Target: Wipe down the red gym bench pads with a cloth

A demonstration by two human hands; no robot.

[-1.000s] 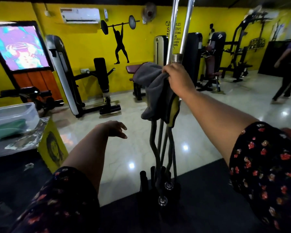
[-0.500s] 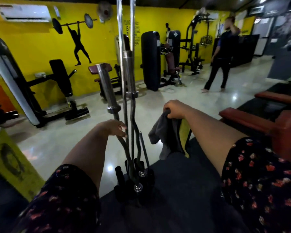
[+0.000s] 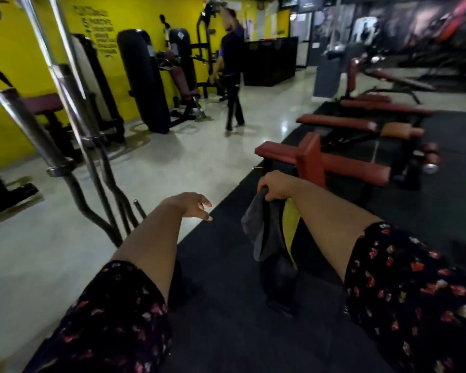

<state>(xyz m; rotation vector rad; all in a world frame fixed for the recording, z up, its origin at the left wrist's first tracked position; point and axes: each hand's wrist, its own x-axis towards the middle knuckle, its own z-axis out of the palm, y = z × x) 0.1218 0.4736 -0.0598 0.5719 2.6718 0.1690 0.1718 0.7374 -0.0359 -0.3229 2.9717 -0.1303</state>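
hands: my right hand (image 3: pixel 273 187) pinches the cloth (image 3: pixel 264 232); left hand (image 3: pixel 194 207) spread, empty | pads (image 3: pixel 334 164): just ahead, apart from cloth | risk: loose pinch may drop cloth onto mat (image 3: pixel 226 265); left swing may clip bars (image 3: pixel 92 168)

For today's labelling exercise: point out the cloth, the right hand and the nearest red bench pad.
cloth (image 3: pixel 264 232): head view, grey fold hanging below the hand
right hand (image 3: pixel 273 188): head view, knuckles gripping the cloth
nearest red bench pad (image 3: pixel 276 151): head view, top surface, picture-left end
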